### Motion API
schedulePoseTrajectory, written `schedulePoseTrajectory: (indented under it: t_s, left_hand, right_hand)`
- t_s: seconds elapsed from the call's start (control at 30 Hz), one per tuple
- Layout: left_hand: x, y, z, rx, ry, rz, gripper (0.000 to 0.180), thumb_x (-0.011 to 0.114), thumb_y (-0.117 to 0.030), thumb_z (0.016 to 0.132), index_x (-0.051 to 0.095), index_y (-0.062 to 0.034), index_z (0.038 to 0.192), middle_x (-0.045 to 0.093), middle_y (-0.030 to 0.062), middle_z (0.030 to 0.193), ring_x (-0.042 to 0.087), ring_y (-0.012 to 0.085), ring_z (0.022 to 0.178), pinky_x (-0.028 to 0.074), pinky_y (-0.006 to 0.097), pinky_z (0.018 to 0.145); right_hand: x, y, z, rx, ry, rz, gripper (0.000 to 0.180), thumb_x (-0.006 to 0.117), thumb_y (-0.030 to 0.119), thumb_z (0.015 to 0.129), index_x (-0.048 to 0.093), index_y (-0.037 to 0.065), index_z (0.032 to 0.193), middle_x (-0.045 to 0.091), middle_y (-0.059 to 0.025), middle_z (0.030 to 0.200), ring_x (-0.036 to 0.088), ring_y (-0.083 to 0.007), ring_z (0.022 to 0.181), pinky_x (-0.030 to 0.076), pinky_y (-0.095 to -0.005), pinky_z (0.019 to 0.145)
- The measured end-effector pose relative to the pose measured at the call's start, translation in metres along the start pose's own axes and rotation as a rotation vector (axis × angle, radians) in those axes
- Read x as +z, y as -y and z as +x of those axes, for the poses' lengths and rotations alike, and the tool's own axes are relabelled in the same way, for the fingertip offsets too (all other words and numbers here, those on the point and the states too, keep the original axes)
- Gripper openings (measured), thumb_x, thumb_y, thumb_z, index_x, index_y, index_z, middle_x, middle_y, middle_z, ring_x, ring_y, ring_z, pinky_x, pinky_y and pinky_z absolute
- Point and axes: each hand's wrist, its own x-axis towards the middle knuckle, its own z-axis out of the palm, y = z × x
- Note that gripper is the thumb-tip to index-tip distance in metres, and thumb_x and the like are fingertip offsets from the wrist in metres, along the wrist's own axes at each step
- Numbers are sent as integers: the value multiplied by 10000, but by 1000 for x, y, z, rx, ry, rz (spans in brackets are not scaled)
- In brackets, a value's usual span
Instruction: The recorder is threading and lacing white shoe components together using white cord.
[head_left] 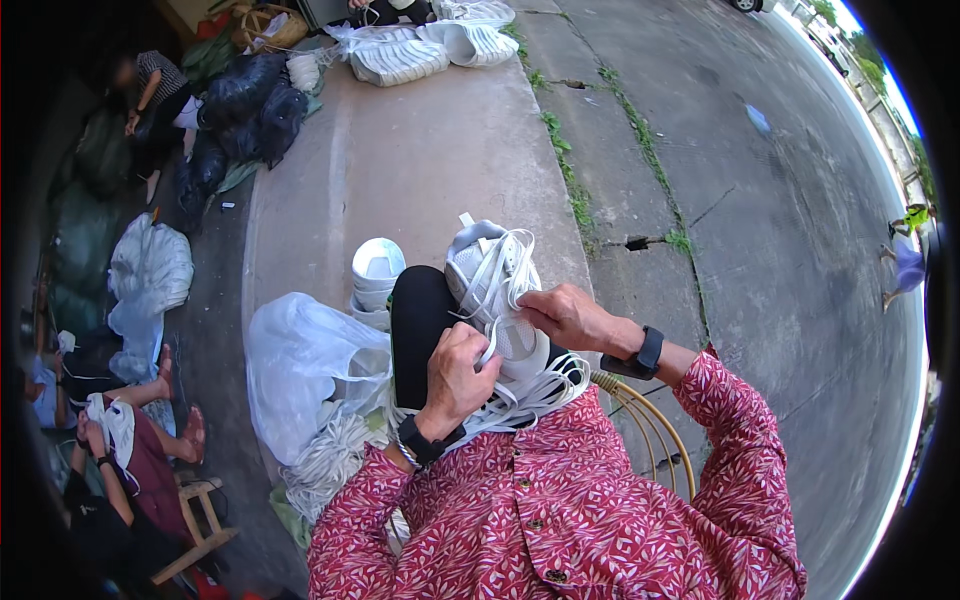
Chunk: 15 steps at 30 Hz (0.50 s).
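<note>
A white sneaker [522, 343] with a mesh upper rests on my lap, its toe toward me. White shoelaces [512, 262] run loosely over its tongue and eyelets. My left hand [460, 375] is closed in a pinch on a lace at the shoe's left side. On the other side my right hand [568, 314] pinches a lace close to the eyelets. More loose white laces [535, 392] lie across my lap under the toe. Just left of my dark-clad knee stands a stack of white shoes [378, 272], partly hidden.
A clear plastic bag [300, 345] and a heap of white laces [335, 465] lie at my left. Past them, people sit working, one by a wooden stool [200, 520]. Black bags [245, 100] and rows of white shoes [400, 58] are farther off. A cane hoop [670, 425] stands at my right.
</note>
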Motion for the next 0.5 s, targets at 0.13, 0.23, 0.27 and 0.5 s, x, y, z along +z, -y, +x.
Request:
schedulePoseTrajectory:
  t_s: [0.13, 0.23, 0.27, 0.5]
  left_hand:
    - [-4, 5, -4, -32, -34, 17, 165, 704, -75, 646, 583, 13, 714, 549, 110, 783, 550, 280, 769, 439, 366, 683]
    - [-6, 8, -3, -40, -48, 38, 166, 707, -78, 643, 584, 12, 707, 548, 104, 777, 549, 268, 763, 439, 355, 674]
    - [-4, 7, 0, -40, -35, 39, 158, 705, -72, 642, 585, 12, 702, 545, 102, 773, 550, 256, 742, 439, 342, 650]
    - [7, 14, -2, -95, 7, -64, 149, 692, -37, 635, 549, -1, 655, 516, 106, 735, 527, 263, 650, 419, 358, 584]
  right_hand:
    - [3, 6, 4, 43, 0, -112, 146, 562, 100, 810, 567, 6, 921, 587, -191, 616, 604, -370, 584, 473, -445, 526]
    - [0, 10, 8, 65, 57, -196, 169, 555, 83, 802, 538, 20, 957, 590, -184, 607, 607, -363, 567, 472, -440, 505]
    - [-2, 9, 6, 77, 48, -203, 169, 555, 83, 802, 538, 20, 957, 590, -184, 607, 607, -363, 567, 472, -440, 505]
    - [7, -6, 2, 17, 33, -288, 126, 543, 86, 776, 467, 0, 829, 577, -167, 632, 606, -354, 599, 459, -438, 500]
